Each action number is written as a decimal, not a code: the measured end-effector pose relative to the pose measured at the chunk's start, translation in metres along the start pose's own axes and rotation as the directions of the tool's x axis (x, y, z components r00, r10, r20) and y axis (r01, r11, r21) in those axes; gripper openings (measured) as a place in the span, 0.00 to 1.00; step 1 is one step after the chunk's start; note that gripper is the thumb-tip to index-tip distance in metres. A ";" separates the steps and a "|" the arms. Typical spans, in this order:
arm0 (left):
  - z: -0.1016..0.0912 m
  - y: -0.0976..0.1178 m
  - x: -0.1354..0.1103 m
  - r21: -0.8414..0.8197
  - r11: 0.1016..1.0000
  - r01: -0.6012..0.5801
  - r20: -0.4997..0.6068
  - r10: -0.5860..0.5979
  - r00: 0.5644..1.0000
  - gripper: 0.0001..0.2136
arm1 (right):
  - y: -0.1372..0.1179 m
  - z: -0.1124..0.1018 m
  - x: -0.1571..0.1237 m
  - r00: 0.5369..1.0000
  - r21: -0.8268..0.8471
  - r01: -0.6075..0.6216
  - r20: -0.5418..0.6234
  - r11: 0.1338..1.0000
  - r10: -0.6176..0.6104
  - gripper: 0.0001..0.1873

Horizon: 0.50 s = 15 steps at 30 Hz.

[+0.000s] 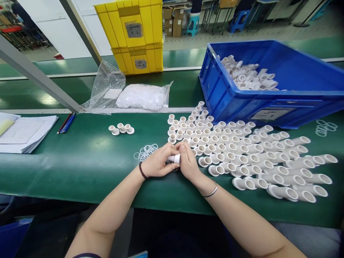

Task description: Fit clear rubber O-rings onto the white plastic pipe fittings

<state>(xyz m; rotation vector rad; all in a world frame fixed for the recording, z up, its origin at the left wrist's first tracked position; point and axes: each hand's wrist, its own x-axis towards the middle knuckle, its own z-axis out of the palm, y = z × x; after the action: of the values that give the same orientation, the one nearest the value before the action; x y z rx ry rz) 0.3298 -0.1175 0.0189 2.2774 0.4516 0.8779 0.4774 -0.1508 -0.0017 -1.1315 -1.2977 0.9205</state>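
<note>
Between my two hands is a white plastic pipe fitting (175, 158), lying on its side just above the green bench. My left hand (159, 161) wraps its fingers round the fitting from the left. The fingers of my right hand (189, 161) close on its right end; whether they also pinch a ring is hidden. A loose pile of thin pale rings (146, 152) lies beside my left hand. Many similar white fittings (231, 147) stand in rows to the right, and a few more (122, 128) stand apart at the left.
A blue crate (220, 96) part filled with white fittings stands behind the rows. Several rings (325, 127) lie at far right. Yellow crates (137, 36), a clear bag of white pieces (143, 96), pens (67, 123) and papers (27, 132) are along the back and left.
</note>
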 end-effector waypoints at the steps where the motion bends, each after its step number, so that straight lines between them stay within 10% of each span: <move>1: 0.001 0.001 0.000 -0.007 1.000 -0.010 -0.010 0.010 1.000 0.14 | 0.000 0.000 0.000 1.000 0.015 -0.001 -0.009 1.000 0.001 0.16; 15: 0.013 0.003 0.000 -0.095 0.992 0.079 -0.158 -0.094 0.983 0.15 | -0.009 -0.002 -0.001 0.995 0.152 -0.090 -0.030 0.984 0.096 0.12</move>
<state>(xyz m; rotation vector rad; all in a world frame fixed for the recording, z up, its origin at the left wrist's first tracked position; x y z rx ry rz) 0.3385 -0.1258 0.0140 2.0984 0.5683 1.0233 0.4785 -0.1539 0.0067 -1.0932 -1.1329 1.0436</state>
